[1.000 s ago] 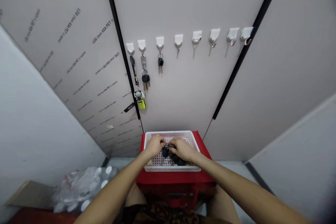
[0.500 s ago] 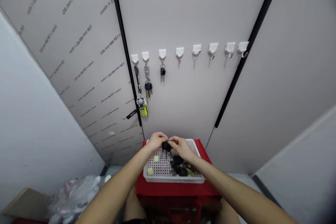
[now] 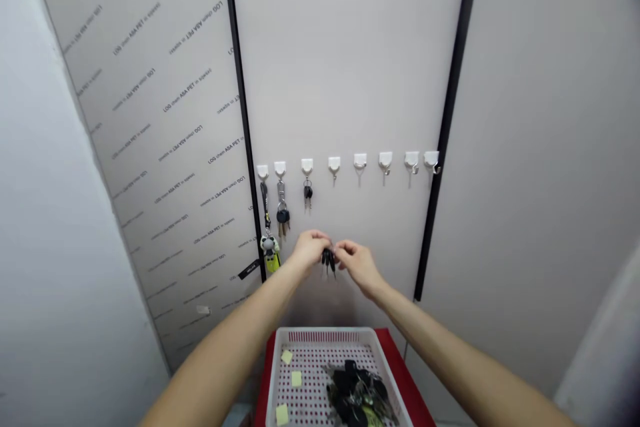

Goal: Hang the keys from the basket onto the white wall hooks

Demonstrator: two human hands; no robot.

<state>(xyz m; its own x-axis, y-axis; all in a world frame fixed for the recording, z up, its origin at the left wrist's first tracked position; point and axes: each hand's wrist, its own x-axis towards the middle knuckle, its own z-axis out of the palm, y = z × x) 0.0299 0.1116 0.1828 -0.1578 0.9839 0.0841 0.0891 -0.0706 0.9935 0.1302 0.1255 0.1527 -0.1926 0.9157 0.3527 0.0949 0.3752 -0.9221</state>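
Observation:
A small bunch of black-headed keys [image 3: 328, 260] hangs between my hands, held up in front of the wall panel. My left hand [image 3: 313, 247] pinches the top of it, where its ring sits, from the left. From the right, the fingertips of my right hand [image 3: 356, 261] close on the same spot; the ring itself is mostly covered by fingers. Just above is a white wall hook [image 3: 334, 164] with nothing on it. On a hook to its left hangs a pair of keys [image 3: 308, 193]. Further left hang a larger key bunch [image 3: 283, 215] and a lanyard with a panda charm [image 3: 269, 245].
Several bare white hooks [image 3: 385, 160] continue to the right. Below my hands, a white perforated basket [image 3: 325, 335] on a red surface [image 3: 420, 400] holds a pile of keys [image 3: 357, 390] and yellow sticky notes [image 3: 297, 379]. Black strips [image 3: 453, 100] edge the panel.
Both hands have lifted the key bunch from above the basket up toward the row of hooks. The view has tilted upward, so the hooks appear lower.

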